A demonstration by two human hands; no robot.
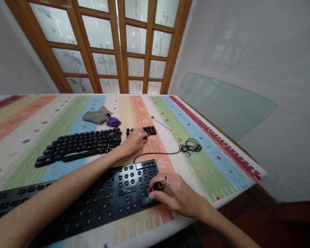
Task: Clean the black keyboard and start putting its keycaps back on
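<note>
A black keyboard base [103,198], mostly stripped of its keycaps, lies along the near table edge, partly hidden under my left forearm. My left hand [135,140] reaches over it to a small group of loose black keycaps [152,130], its bent fingers closed around a dark keycap [145,137]. At the base's right end, my right hand [179,194] pinches a black keycap [157,186] between thumb and fingers, low over the sockets. Thin metal wire ends [166,183] stick out between its fingers. A few larger keycaps remain on the base's right corner.
More black keycaps [85,143] lie in rows beyond the base. Behind them are a grey cloth [95,116] and a purple cloth pouch [113,122]. A coiled cable [190,145] and a thin rod [161,123] lie on the right of the striped tablecloth [212,168].
</note>
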